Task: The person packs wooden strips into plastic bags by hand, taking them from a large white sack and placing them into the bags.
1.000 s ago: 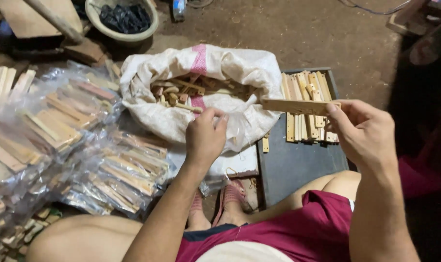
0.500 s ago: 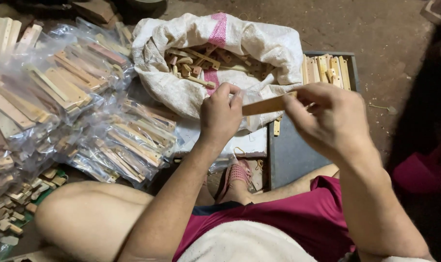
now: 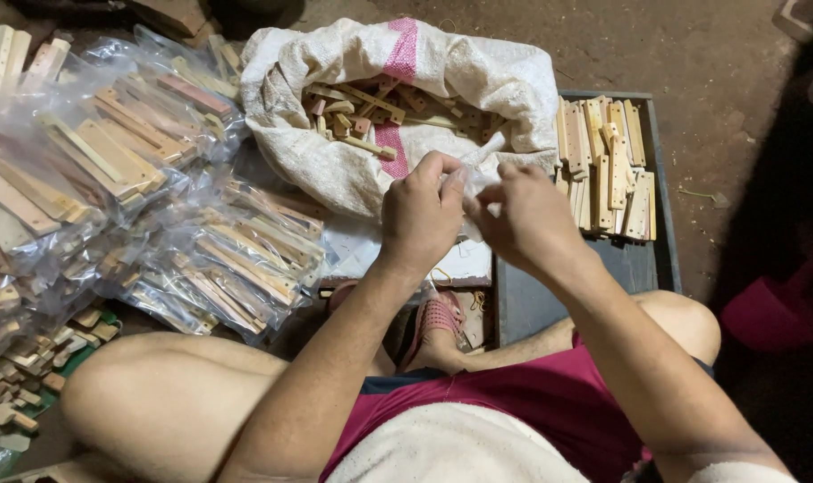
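1. Pinching together at centre frame, the left hand (image 3: 422, 215) and right hand (image 3: 529, 217) meet over a thin clear plastic bag (image 3: 472, 183); both sets of fingers are closed narrow on the film, just in front of the sack's mouth.
2. Whether a wooden piece sits inside that bag I cannot tell; the knuckles hide it.
3. Film like this looks feather-light, limp and slippery; I judge it needs a fingertip pinch at the open edge, since a flat palm would slide off and a hard tug could tear it.
4. Behind the hands lies a white woven sack (image 3: 317, 152) with a pink stripe, its mouth folded open on a jumble of small wooden offcuts (image 3: 357, 116).
5. Off to the right, a dark tray (image 3: 661, 233) carries flat wooden slats (image 3: 608, 165) laid in loose rows; stiff and light by the look of them, best taken by the long edges.
6. Heaped on the left are bagged bundles of slats (image 3: 147, 179), glossy and likely to slip against each other; loose wood scraps (image 3: 22, 385) lie at the lower left.
7. Bare knees frame the work on both sides; a pink sandal (image 3: 438, 317) shows below the hands.
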